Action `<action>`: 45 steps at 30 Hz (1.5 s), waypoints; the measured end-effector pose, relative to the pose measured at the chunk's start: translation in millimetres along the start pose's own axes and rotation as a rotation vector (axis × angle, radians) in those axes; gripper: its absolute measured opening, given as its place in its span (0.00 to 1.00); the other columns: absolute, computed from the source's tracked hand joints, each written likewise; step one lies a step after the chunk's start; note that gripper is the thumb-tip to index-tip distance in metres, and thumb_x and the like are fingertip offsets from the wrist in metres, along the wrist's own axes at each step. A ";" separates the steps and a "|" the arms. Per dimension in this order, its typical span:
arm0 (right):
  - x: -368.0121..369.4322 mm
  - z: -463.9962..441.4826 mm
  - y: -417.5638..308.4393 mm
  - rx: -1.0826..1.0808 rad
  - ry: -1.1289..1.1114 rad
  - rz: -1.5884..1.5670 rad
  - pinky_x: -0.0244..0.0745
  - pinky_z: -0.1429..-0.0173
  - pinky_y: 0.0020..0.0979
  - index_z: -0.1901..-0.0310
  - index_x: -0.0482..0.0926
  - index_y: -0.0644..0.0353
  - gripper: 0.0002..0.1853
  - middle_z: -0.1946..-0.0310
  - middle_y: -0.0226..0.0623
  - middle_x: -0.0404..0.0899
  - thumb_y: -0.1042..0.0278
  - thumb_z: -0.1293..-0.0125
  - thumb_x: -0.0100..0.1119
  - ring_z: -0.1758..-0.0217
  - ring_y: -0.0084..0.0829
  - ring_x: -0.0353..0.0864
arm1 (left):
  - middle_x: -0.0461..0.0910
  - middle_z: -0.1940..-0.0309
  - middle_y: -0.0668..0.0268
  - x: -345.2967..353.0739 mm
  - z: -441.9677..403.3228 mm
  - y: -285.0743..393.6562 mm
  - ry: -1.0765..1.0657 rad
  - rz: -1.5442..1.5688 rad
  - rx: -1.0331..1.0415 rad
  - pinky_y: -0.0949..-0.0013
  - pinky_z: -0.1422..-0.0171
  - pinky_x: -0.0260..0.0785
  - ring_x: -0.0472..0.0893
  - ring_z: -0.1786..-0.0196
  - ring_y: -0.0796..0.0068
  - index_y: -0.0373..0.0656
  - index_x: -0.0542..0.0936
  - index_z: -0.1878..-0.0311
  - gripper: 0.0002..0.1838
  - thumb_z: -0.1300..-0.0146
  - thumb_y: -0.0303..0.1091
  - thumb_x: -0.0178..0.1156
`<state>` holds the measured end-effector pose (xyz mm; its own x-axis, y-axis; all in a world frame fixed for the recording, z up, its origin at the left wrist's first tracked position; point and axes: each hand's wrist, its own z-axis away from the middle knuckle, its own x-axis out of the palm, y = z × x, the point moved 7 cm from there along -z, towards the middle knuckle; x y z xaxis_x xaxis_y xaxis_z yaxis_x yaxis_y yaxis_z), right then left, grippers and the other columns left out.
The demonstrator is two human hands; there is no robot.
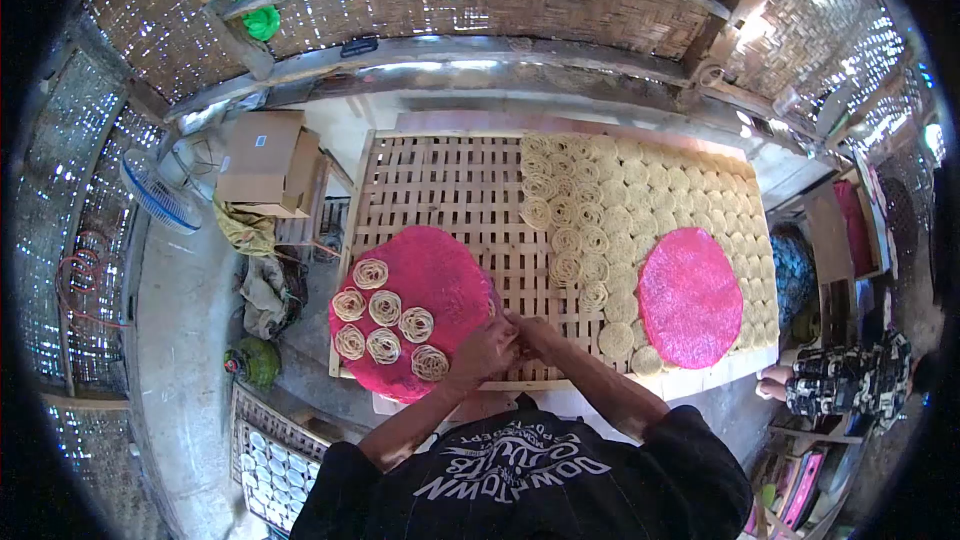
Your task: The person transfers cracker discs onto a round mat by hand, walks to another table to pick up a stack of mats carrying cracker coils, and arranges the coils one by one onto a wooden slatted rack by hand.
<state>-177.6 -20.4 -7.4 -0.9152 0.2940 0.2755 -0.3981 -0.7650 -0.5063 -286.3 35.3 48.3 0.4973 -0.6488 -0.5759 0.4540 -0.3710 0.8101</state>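
Observation:
My left hand (pixel 484 351) and my right hand (pixel 537 334) meet at the right edge of a pink round sheet (pixel 440 265). Their fingers are closed and pressed together; what they hold, if anything, is too small to make out. Several pale coiled nests of strands (pixel 385 308) lie on the left and lower part of this sheet. It rests on a slatted wooden rack (pixel 440 175). Rows of similar yellowish coils (pixel 620 200) cover the rack's right half. A second pink round sheet (pixel 690 295) lies flat over some of them.
A cardboard box (pixel 262 162) and a blue fan (pixel 158 192) stand at the left. Another rack with pale discs (pixel 275 480) is at lower left. At the right is another person in a patterned garment (pixel 850 380), close to the rack's corner. Woven walls surround the workspace.

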 end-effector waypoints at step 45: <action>-70.5 -38.7 -89.0 -0.972 0.785 0.755 0.78 0.54 0.43 0.51 0.81 0.62 0.16 0.61 0.47 0.84 0.68 0.41 0.57 0.62 0.45 0.83 | 0.75 0.52 0.53 -54.1 100.1 -84.8 0.085 -0.580 0.172 0.52 0.43 0.69 0.74 0.47 0.50 0.35 0.75 0.44 0.27 0.50 0.32 0.62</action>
<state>-80.1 49.1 -13.3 -0.5920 0.4806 -0.6470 0.5897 -0.2888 -0.7542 -425.6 35.4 21.8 0.2650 -0.2563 -0.9296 0.5458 -0.7548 0.3637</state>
